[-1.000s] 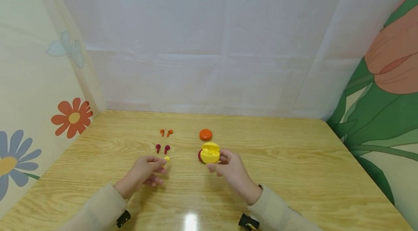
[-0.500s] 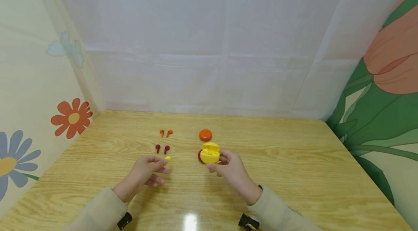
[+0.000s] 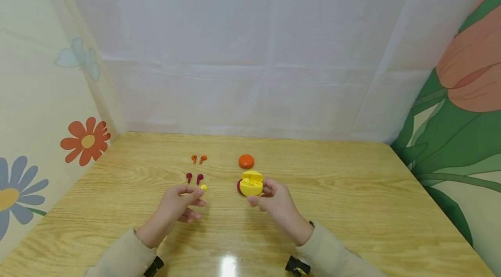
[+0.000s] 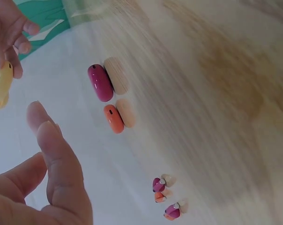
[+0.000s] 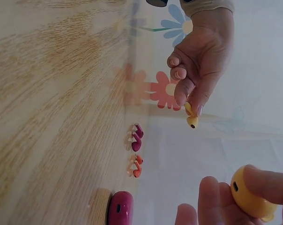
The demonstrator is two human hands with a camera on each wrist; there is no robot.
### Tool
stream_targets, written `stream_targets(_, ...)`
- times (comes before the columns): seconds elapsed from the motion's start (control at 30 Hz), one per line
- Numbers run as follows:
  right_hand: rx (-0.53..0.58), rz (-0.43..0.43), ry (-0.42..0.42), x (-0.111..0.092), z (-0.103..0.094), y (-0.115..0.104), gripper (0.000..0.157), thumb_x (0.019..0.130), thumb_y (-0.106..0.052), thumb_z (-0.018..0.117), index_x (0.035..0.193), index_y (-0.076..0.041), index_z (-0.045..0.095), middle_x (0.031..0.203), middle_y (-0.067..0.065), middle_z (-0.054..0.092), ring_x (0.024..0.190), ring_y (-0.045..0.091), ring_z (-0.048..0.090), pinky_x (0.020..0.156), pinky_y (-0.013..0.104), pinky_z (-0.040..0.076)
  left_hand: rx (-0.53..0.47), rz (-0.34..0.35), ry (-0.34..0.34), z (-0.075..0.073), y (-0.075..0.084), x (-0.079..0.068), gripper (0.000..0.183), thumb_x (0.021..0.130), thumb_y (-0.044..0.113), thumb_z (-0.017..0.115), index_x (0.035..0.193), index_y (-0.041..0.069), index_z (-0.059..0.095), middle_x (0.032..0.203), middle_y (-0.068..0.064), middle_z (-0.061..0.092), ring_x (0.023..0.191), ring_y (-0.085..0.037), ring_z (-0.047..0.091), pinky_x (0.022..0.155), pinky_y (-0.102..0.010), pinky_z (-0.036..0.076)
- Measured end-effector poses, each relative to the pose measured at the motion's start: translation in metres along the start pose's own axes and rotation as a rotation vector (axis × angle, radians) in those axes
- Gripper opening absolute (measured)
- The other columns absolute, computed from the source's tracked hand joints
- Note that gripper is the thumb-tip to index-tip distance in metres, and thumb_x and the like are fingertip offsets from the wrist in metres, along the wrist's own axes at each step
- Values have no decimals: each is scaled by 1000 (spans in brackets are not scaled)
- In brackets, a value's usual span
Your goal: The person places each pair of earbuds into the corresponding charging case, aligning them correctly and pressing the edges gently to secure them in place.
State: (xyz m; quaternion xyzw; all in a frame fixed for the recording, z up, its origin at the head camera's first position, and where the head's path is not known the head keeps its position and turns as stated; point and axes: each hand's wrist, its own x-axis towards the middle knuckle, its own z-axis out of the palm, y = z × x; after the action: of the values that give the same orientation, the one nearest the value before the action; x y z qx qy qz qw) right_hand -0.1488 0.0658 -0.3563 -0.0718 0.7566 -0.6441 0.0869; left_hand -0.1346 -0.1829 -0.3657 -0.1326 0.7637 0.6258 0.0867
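Note:
My left hand pinches a yellow earbud by its stem between thumb and forefinger, above the table. The bud's round head points away from the fingers. To its right, my right hand grips a yellow earbud charging case with its lid up, held off the table. A yellow earbud head shows in the left side of the case. In the left wrist view the earbud in my left hand is hidden behind the fingers.
A magenta case stands behind the yellow one, mostly covered in the head view. Farther back sits an orange case, lid down. Magenta earbuds and orange earbuds lie in pairs at the left on the wooden table.
My left hand has shifted slightly right and up with the yellow earbud, nearer the case. The right hand and the yellow case have stayed almost in place.

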Motion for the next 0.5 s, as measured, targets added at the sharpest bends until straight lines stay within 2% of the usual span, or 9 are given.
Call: stream_targets(0.5,8,-1,-14,0,0,-1,31,85,-1,72,113,8,60,96,12,70,74,16,62,66,32,51,-4,46,26,13,5,-6,28,96,22,63,112,-2,61,83,-11,72,52,-20,66,47,-27,50)
